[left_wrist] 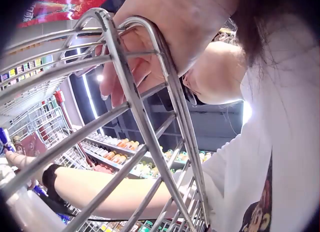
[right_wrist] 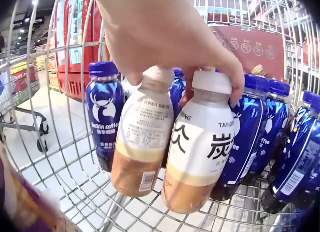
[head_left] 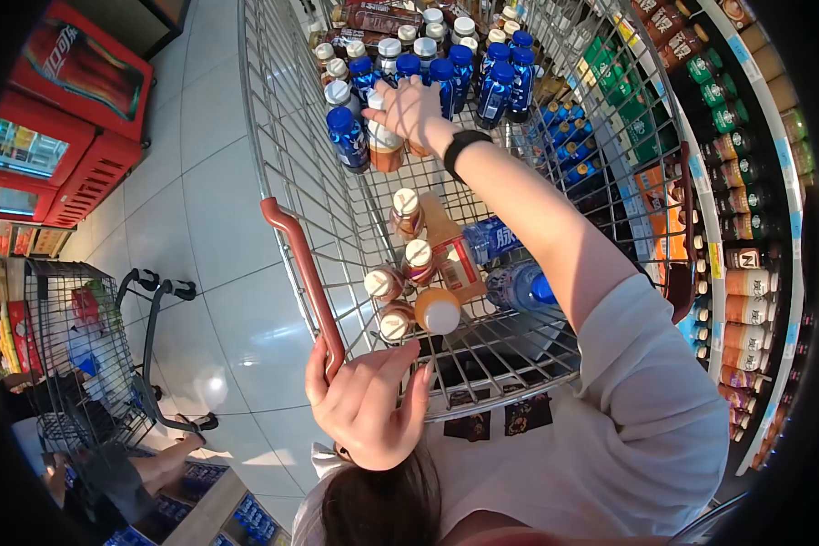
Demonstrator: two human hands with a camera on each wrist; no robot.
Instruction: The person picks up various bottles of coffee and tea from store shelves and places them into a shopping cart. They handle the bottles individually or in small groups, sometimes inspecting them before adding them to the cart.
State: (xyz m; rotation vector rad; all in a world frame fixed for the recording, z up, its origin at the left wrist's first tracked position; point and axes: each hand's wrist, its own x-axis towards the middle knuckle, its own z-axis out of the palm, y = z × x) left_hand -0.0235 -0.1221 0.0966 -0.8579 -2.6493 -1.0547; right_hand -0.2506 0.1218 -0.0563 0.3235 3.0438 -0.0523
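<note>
My right hand (head_left: 414, 114) reaches into the shopping cart (head_left: 373, 196). In the right wrist view its fingers grip two white-capped coffee bottles by their tops, one with its back label showing (right_wrist: 142, 137) and one with large black characters (right_wrist: 200, 137). Both stand upright, close to the wire floor, among blue-capped coffee bottles (right_wrist: 104, 117). Loosely bent, my left hand (head_left: 369, 405) rests at the cart's near corner by the red grip (head_left: 300, 273). The left wrist view shows its fingers (left_wrist: 140, 74) hanging beside the metal rim, holding nothing.
Nearer in the cart, several small white-capped bottles (head_left: 405, 214) stand beside a lying red-labelled bottle (head_left: 455, 259) and a clear blue-capped bottle (head_left: 514, 287). Drink shelves (head_left: 746, 182) line the right side. At left are a red cooler (head_left: 91, 118) and another cart (head_left: 82, 355).
</note>
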